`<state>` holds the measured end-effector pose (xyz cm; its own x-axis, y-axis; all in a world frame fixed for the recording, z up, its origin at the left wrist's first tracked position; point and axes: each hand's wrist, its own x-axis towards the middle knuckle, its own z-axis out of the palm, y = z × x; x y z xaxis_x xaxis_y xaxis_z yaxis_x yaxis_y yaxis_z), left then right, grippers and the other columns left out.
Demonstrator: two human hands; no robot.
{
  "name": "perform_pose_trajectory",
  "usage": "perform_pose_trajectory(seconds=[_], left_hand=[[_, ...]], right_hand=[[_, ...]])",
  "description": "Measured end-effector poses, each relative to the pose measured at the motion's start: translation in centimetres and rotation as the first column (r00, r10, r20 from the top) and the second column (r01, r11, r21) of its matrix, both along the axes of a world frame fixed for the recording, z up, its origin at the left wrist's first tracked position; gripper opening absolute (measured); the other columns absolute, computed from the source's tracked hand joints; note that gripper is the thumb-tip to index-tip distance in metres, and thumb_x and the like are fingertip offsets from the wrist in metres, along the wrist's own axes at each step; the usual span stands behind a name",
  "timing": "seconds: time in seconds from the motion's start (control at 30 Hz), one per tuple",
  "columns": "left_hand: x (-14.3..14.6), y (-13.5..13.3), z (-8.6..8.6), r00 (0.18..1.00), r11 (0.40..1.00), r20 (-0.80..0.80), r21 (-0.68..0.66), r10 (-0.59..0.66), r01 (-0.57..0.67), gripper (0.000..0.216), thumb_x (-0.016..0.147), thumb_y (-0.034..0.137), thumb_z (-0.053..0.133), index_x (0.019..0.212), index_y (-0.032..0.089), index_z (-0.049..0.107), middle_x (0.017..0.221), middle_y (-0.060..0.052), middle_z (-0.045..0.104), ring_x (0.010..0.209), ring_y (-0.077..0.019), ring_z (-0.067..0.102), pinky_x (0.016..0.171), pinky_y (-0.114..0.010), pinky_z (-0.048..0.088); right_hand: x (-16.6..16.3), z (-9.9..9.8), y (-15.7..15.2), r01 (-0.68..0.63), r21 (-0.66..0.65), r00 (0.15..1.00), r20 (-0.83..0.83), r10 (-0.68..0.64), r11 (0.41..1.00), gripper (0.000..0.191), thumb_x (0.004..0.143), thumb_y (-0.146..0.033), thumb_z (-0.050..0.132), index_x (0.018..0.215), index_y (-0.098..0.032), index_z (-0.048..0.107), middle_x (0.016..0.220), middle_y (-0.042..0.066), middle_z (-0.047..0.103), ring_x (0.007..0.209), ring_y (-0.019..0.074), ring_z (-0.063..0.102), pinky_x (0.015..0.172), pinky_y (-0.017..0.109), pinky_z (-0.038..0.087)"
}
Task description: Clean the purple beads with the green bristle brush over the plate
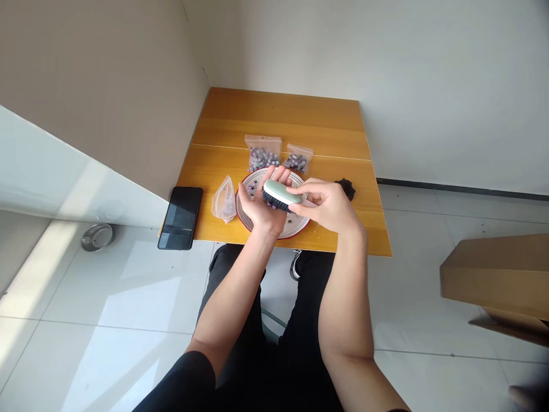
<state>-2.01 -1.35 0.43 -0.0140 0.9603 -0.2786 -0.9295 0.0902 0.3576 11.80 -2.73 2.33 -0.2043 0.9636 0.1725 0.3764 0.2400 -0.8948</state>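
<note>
My right hand (323, 203) pinches a small scrubbing brush (282, 191) with a pale green and white back and dark bristles. The bristles face down over the palm of my left hand (262, 210), which is turned up with its fingers stretched out. A bit of purple, perhaps beads, shows under the bristles; the brush hides most of the palm. Both hands are above a white plate (247, 219) with a dark red rim, where a few small purple and dark beads (252, 187) lie.
Behind the plate lie a larger zip bag of beads (263, 158) and a smaller bag of beads (297, 159). A crumpled clear bag (223, 201) and a black phone (180, 217) are on the left of the wooden table (283, 117). At right sits a black object (346, 189). A cardboard box (493, 272) and metal bowl (98, 237) stand on the floor.
</note>
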Motion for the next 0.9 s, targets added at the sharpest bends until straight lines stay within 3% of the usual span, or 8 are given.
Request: perform_pose_trajectory(seconds=[0.13,0.2,0.37,0.63,0.77,0.9], left_hand=[[0.1,-0.1,-0.1,1.0,1.0,0.0,-0.016,0.001,-0.001,0.075,0.095,0.07,0.026,0.115,0.01,0.067,0.133,-0.019,0.067,0.139,-0.0308,0.056,0.117,-0.041,0.045],[0.3,-0.1,-0.2,1.0,1.0,0.003,-0.009,-0.009,0.009,0.074,0.095,0.07,0.026,0.111,0.011,0.067,0.132,-0.019,0.067,0.139,-0.0311,0.055,0.117,-0.041,0.044],[0.2,0.1,0.0,1.0,1.0,-0.014,-0.013,0.001,-0.001,0.074,0.094,0.069,0.025,0.11,0.011,0.066,0.135,-0.02,0.065,0.142,-0.0318,0.052,0.118,-0.042,0.044],[-0.1,0.0,0.0,1.0,1.0,-0.026,-0.015,-0.012,0.012,0.076,0.094,0.07,0.024,0.114,0.011,0.066,0.139,-0.019,0.063,0.146,-0.0316,0.048,0.12,-0.042,0.042],[0.0,0.0,0.1,0.999,0.999,0.001,0.001,-0.036,0.036,0.077,0.095,0.07,0.023,0.112,0.01,0.067,0.136,-0.019,0.065,0.145,-0.0321,0.049,0.12,-0.043,0.041],[-0.8,0.1,0.2,1.0,1.0,-0.017,0.014,-0.024,0.024,0.077,0.095,0.071,0.023,0.116,0.012,0.067,0.137,-0.017,0.065,0.145,-0.0303,0.049,0.12,-0.042,0.041]], right_hand=[[-0.3,0.3,-0.3,-0.021,-0.074,0.999,0.034,0.023,0.997,0.03,0.075,-0.033,0.08,0.104,-0.025,0.081,0.085,0.001,0.073,0.055,0.0094,0.044,0.05,0.028,0.039],[-0.7,0.4,-0.2,-0.018,-0.05,0.999,0.043,0.021,0.999,0.031,0.076,-0.032,0.079,0.106,-0.025,0.081,0.08,0.0,0.073,0.053,0.0092,0.043,0.05,0.028,0.038],[-1.1,0.2,0.0,0.026,0.086,0.998,0.054,-0.031,0.996,0.035,0.077,-0.031,0.078,0.111,-0.026,0.081,0.096,0.003,0.076,0.065,0.0133,0.055,0.057,0.03,0.045],[-0.7,0.1,-0.3,-0.013,-0.041,0.999,0.029,0.015,0.999,0.035,0.074,-0.033,0.081,0.109,-0.028,0.081,0.084,0.0,0.075,0.055,0.0097,0.046,0.05,0.028,0.04],[-0.8,0.1,-0.1,0.026,0.004,0.999,0.026,-0.026,1.0,0.036,0.075,-0.034,0.08,0.111,-0.028,0.081,0.086,0.0,0.076,0.057,0.0116,0.052,0.051,0.029,0.043],[-0.1,-0.2,-0.2,0.037,-0.071,0.999,-0.022,-0.039,0.997,0.039,0.074,-0.037,0.083,0.112,-0.028,0.08,0.086,0.001,0.078,0.064,0.017,0.064,0.056,0.033,0.053]])
